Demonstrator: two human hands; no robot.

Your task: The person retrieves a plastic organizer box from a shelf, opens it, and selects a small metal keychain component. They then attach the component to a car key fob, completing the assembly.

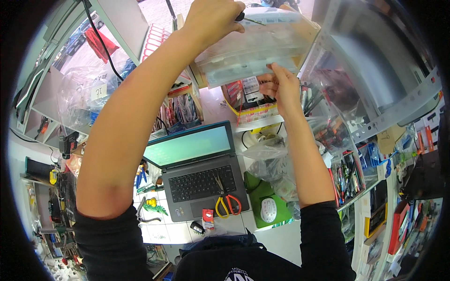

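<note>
The left hand (213,21) is closed around a thin tool (240,17) with a dark end; the upper edge of the view cuts this hand a little, and the fingers hide most of the handle, so its kind is hard to tell. The right hand (285,89) has bent fingers at the lower front edge of a clear plastic box (255,54); I cannot tell if they grip it or only touch it. The box is at the top middle, beyond the laptop (199,180), and its cloudy wall makes the contents unclear. The laptop screen is pale, with no readable text. Scissors (227,201) lie partly over its keyboard, on the table (176,232). At left, 1 white label (99,92) on a clear bag (75,100) carries dark marks; the black shirt (220,262) has white print, cut off below.
</note>
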